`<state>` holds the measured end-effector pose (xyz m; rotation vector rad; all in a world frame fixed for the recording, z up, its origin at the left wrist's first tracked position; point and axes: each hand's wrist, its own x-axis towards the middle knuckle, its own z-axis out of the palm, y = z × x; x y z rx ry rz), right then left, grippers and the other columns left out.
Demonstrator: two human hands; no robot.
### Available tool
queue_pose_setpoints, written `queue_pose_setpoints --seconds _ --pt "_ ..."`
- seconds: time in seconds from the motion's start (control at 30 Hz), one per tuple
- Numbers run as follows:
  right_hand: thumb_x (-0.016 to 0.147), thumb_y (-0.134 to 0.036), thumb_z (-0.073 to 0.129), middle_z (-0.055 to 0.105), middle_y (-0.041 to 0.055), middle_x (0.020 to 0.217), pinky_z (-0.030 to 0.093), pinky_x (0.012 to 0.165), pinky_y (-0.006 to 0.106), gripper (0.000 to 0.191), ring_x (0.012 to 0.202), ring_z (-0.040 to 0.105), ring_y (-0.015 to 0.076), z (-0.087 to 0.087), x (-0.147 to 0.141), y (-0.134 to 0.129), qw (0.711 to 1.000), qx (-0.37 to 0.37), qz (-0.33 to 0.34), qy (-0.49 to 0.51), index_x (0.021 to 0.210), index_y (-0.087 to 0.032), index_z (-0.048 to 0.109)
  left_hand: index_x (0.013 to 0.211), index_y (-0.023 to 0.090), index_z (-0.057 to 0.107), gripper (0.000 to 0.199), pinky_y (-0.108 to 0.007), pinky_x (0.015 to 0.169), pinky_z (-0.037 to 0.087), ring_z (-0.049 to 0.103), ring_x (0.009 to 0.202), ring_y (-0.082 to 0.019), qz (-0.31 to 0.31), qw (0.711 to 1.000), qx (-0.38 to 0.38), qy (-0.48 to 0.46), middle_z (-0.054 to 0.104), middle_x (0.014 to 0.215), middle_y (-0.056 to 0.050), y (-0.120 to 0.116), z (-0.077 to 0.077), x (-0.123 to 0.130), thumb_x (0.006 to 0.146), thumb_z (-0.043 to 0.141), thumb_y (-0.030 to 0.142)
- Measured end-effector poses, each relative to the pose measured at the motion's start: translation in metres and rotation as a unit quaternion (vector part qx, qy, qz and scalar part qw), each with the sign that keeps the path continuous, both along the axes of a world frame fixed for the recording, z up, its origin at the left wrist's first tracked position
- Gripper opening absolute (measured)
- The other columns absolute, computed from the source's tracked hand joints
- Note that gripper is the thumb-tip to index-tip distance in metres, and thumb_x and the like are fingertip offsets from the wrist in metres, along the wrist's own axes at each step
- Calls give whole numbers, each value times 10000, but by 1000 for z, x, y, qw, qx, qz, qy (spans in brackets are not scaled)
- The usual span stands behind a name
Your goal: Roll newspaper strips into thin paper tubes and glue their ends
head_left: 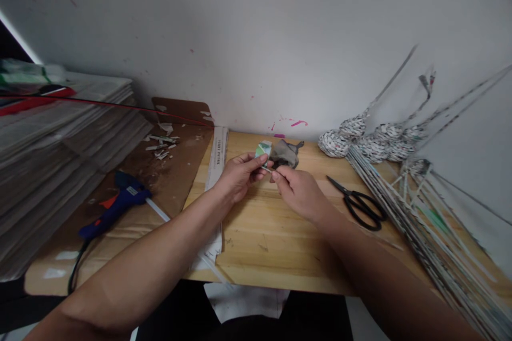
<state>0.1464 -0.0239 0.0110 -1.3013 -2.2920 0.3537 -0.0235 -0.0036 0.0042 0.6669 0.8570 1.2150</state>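
Left hand (243, 175): grip pinching green-and-white paper piece (262, 149), over wooden surface (272, 245). Right hand (300, 190): grip pinching thin pale strip (267, 169) beside it. Behind: crumpled grey cloth (285, 153). Right: black scissors (351, 195); bundled paper rods (382, 202); round woven-paper balls (334, 144). Left: blue glue gun (120, 206) on brown cardboard (176, 170); tall newspaper stack (80, 154).

Wooden table (272, 248): cardboard (176, 184) toward left edge, cloth (283, 153) near back edge, scissors (349, 193) and paper sticks (394, 214) toward right edge.
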Motion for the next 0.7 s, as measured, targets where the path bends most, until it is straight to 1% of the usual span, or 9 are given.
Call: queue_pose_setpoints --seconds 0.13,0.2,0.3,0.37,0.43,0.5,0.57,0.63,0.7 --pt "961 -354 468 684 37 812 355 613 262 213 674 592 160 1 -1 0 999 37 -15 20 1011 -207 614 760 115 676 198 -125 489 468 561 511 -35 -2 1000 5 -2 715 746 -41 1 -2 -1 687 816 234" --pt "970 -352 448 672 32 779 352 612 263 226 666 585 158 1 -1 0 999 39 -13 15 968 -205 620 758 114 675 184 -122 480 461 553 503 -31 0 1000 5 -1 715 750 -41 1 -1 -1 697 807 227" --pt "989 -345 393 643 24 703 336 584 259 282 622 567 152 0 -1 0 1000 12 -4 6 889 -197 612 750 114 668 170 -124 466 449 549 498 -32 4 1000 7 2 716 752 -44 1 0 0 711 795 220" --pt "985 -354 402 646 25 705 330 576 258 273 615 567 153 0 -2 0 1000 5 -5 3 908 -198 613 750 113 665 165 -126 470 448 550 502 -35 4 1000 7 1 713 743 -41 0 0 0 716 790 215" --pt "966 -378 449 663 30 748 334 583 258 245 635 575 157 0 -3 0 1000 17 -11 5 969 -200 617 750 112 665 170 -125 475 448 546 503 -33 2 1000 9 -1 708 734 -37 0 -1 0 713 792 218" --pt "958 -381 469 666 34 772 343 600 258 236 658 577 158 1 -3 0 1000 28 -12 8 985 -199 617 745 111 667 183 -124 473 444 540 500 -32 0 1000 12 -1 704 726 -35 0 -1 0 703 801 228" --pt "974 -356 435 649 29 741 344 604 255 246 657 569 154 0 -2 0 1000 23 -7 8 926 -194 614 750 109 675 195 -128 469 441 542 502 -36 -4 1000 12 1 703 722 -37 0 -2 0 689 810 235" --pt "990 -330 393 626 17 695 338 591 251 276 626 554 144 -1 -2 0 1000 2 4 10 869 -193 599 762 108 685 207 -135 470 441 550 509 -43 -9 1000 11 6 707 729 -45 0 -2 0 678 818 243" --pt "995 -327 380 626 14 691 333 578 248 283 610 550 140 -2 -1 1 1000 -10 10 14 866 -193 593 768 107 692 222 -141 475 442 553 515 -46 -11 1000 11 11 712 738 -52 1 -3 0 670 825 256"
